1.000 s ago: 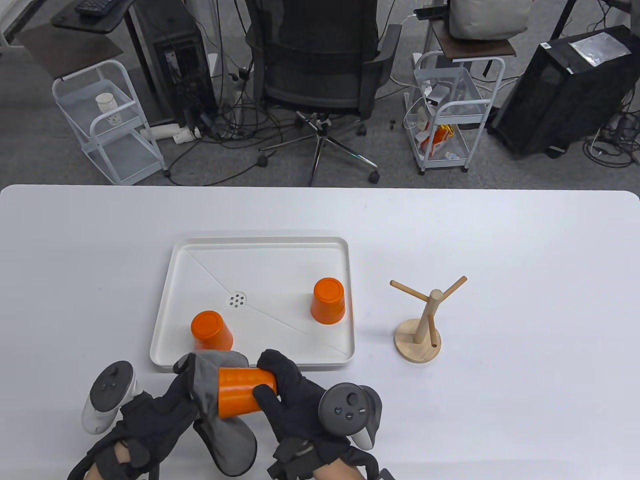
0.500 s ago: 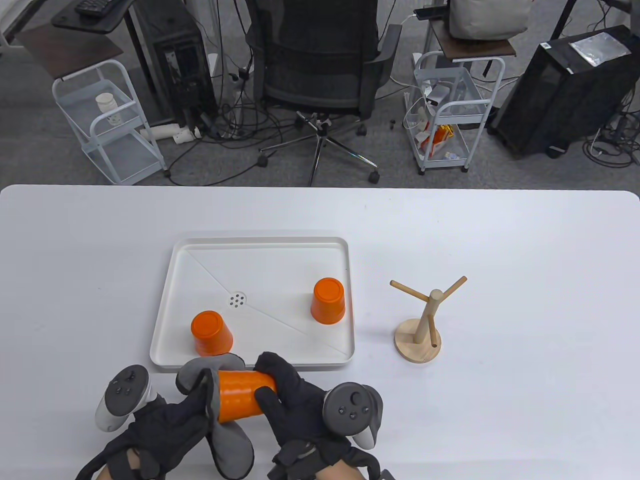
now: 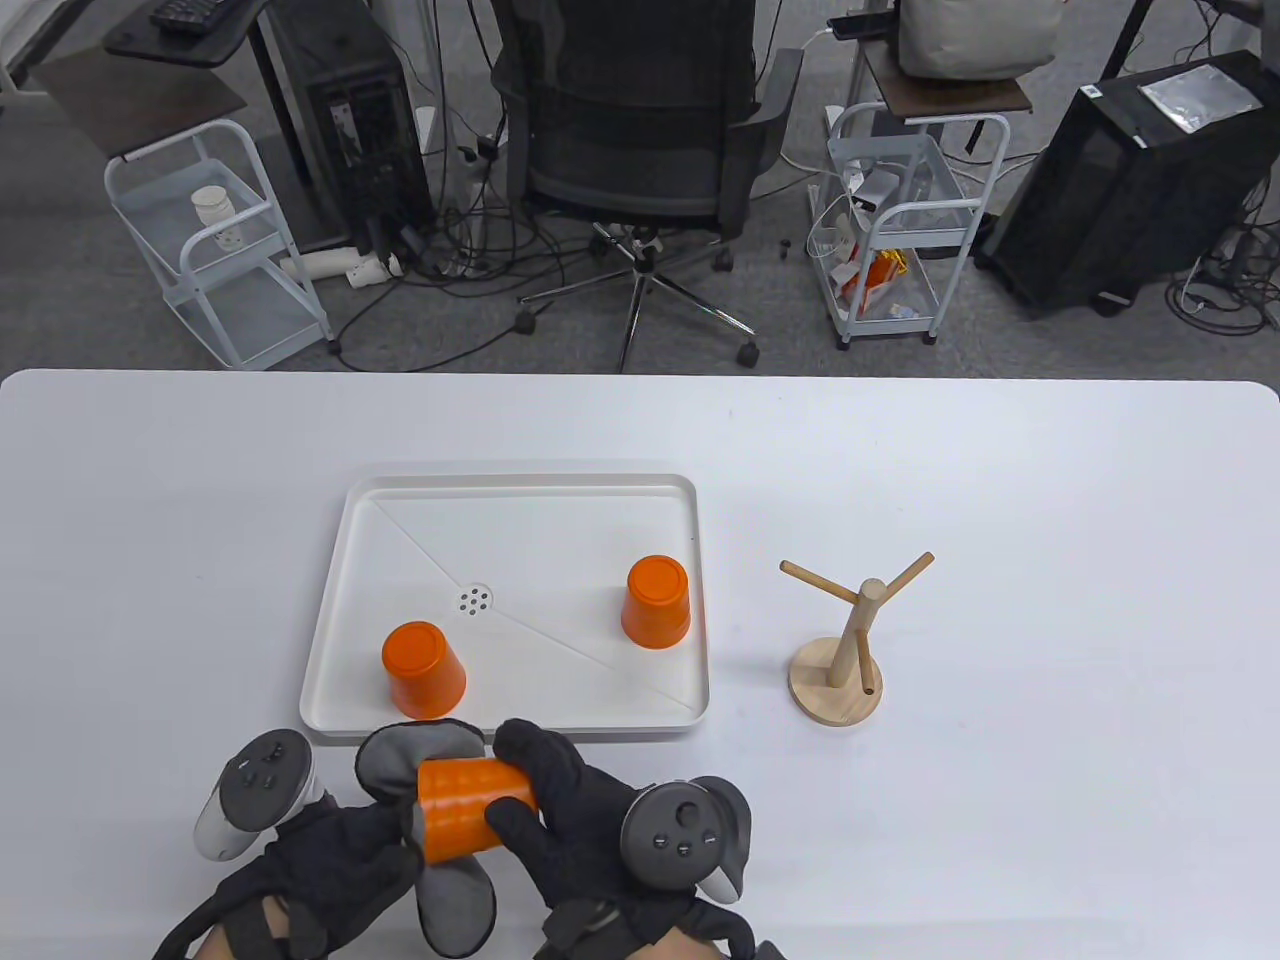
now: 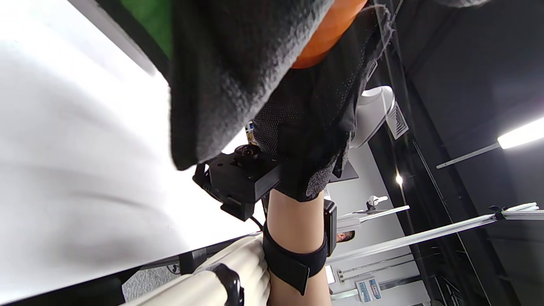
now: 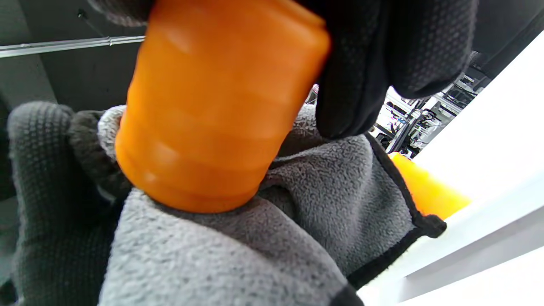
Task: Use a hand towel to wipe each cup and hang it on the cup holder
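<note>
Right hand (image 3: pixel 575 815): fingers and thumb curled round an orange cup (image 3: pixel 470 808) lying on its side above the table's (image 3: pixel 1050 480) near edge; the palm is hidden under the tracker (image 3: pixel 680 835).
Left hand (image 3: pixel 330 870): gloved, wrist cut off by the near edge of the table view; it holds a grey towel (image 3: pixel 410 760) bunched against the cup's left end, fingers wrapped in the cloth. How much of the cup's mouth the towel covers cannot be made out. One flap of towel hangs down near the cup.
Right wrist view: cup fills the upper frame, towel pressed under and behind it, a thumb (image 5: pixel 361 76) over its rim end; edges blurred.
Left wrist view: mostly dark cloth and the other forearm; only a sliver of orange shows.
Tray (image 3: pixel 520 490): white, just beyond the hands, with a drain in the middle. Two more orange cups stand upside down in it: left cup (image 3: pixel 422 668) near the tray's near-left corner, right cup (image 3: pixel 656 601) by its right wall, well apart.
Holder (image 3: pixel 848 640): wooden, round base, three pegs, all bare; right of the tray, apart from it.
</note>
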Demonstrator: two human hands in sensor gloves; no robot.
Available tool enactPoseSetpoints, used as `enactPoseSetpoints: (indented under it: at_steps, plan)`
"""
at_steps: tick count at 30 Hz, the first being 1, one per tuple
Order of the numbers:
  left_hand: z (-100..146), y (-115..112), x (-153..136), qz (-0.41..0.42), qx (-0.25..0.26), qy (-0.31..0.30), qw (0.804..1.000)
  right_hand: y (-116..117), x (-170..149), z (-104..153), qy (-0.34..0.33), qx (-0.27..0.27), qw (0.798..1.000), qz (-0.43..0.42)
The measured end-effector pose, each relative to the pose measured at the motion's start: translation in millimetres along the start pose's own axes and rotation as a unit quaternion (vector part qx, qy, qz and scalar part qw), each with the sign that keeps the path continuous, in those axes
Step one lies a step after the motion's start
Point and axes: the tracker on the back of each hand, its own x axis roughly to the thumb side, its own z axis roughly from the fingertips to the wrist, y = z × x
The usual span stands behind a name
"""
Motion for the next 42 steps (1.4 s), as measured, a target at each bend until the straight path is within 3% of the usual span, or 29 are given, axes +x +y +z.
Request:
enactPoseSetpoints:
  at_steps: [20, 32, 39, 42]
  plan:
    - [-1, 8, -15, 0.104, -0.015, -0.015, 0.994, 14, 16, 4, -0.097, 0.013, 0.989, 0.112]
    - [-3, -2, 1, -0.018, -0.025, 0.005, 0.999, 3, 3, 1, -0.016, -0.002, 1.0, 0.006]
    - [-3, -8, 12, -0.19, -0.011, 0.031, 0.981, 3, -10, 0, 0.044, 0.011, 0.997, -0.057]
    - [-3, -9, 10, -0.168, -0.011, 0.025, 0.985, 3, -11, 0, 0.047, 0.012, 0.997, -0.059]
